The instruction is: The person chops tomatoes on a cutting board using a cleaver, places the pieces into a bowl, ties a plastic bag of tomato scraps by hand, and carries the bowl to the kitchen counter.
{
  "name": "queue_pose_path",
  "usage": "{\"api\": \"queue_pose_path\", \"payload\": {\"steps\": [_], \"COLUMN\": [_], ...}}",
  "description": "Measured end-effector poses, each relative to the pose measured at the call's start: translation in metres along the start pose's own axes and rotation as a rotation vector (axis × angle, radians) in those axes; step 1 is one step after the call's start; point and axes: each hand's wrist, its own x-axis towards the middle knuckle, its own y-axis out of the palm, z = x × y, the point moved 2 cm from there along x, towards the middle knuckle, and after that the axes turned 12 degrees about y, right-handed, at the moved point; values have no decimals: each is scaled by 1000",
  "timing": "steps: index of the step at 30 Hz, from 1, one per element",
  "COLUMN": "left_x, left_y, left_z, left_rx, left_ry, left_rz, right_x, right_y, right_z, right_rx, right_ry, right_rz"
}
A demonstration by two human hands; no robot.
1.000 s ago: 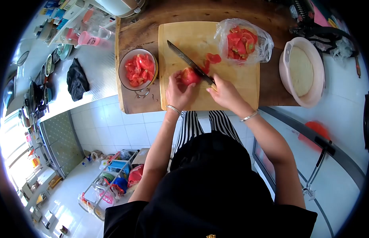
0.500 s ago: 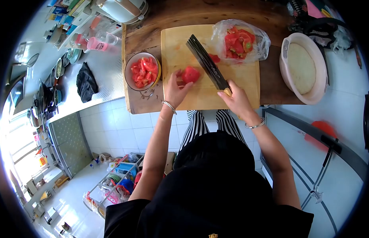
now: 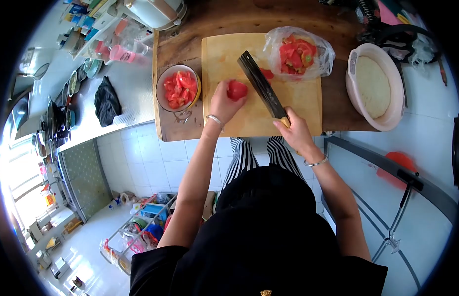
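My left hand point(image 3: 226, 104) is closed around the left side of a red tomato point(image 3: 237, 91) on the wooden cutting board point(image 3: 219, 59). In my right hand point(image 3: 295, 129) is the handle of a broad, dark-bladed kitchen knife point(image 3: 263, 88), its blade slanting up and left over the board, right of the tomato and apart from it. A small red tomato piece point(image 3: 267, 73) shows partly behind the blade. Left of the board, a bowl point(image 3: 197, 96) holds chopped tomato point(image 3: 179, 90). Tomato scraps point(image 3: 297, 53) lie in a clear plastic bag point(image 3: 326, 55) at the board's upper right.
A pale pink basin point(image 3: 353, 93) with dough point(image 3: 372, 88) stands right of the board on the wooden table point(image 3: 229, 17). An electric kettle point(image 3: 158, 11) sits at the upper left. A black cloth point(image 3: 107, 102) lies on the left counter. Below it is a rack point(image 3: 122, 246) of goods.
My left hand has moved slightly right and its fingers have closed around the tomato. The knife's blade tip has shifted a little right and down, still held in my right hand.
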Motion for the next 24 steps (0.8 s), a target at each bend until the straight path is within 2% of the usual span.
{"api": "queue_pose_path", "payload": {"steps": [2, 3, 4, 6, 7, 9, 10, 12, 13, 15, 16, 18, 19, 20, 22, 23, 24], "left_x": [-3, -3, -4, -7, -11, -23, -27, -32, -33, -35, -36, -40, -40, -44, -42, -36, -36], "left_y": [7, 7, 6, 0, 0, 6, 9, 14, 14, 13, 16, 23, 28, 32, 18, 17, 19], "left_z": [12, 12, 13, 8, 10, 19, 21, 22, 21, 18, 19, 25, 30, 33, 9, 2, 4], "left_rx": [-872, -944, -942, 56, 58, -169, -166, -572, -571, -394, -398, -513, -644, -648, -327, -276, -279], "left_ry": [-280, -270, -272, 89, 87, -162, -166, -179, -182, -151, -154, -163, -175, -176, -124, -52, -56], "left_rz": [-284, -333, -330, -219, -217, -182, -178, -303, -302, -313, -311, -391, -381, -380, -436, -558, -560], "right_x": [-1, -2, -1, 3, 3, 3, 1, -1, -3, -13, -17, -29, -33, -35, -38, -37, -36], "right_y": [-2, -2, -1, -2, -2, -3, -3, -5, -4, -4, -4, -6, -6, -5, -4, -3, -3], "right_z": [2, 2, 0, -4, -5, -5, -4, -2, -3, 4, 6, 16, 22, 23, 25, 24, 21], "right_rx": [32, 61, 63, 28, 29, 56, 59, -80, -78, -205, -207, -494, -562, -566, -677, -686, -690], "right_ry": [4, 11, 14, -20, -19, -25, -22, -87, -85, -446, -441, -473, -498, -496, -516, -509, -508], "right_rz": [-3, 2, 2, -14, -11, -17, -13, -56, -54, -219, -218, -194, -206, -205, -214, -209, -206]}}
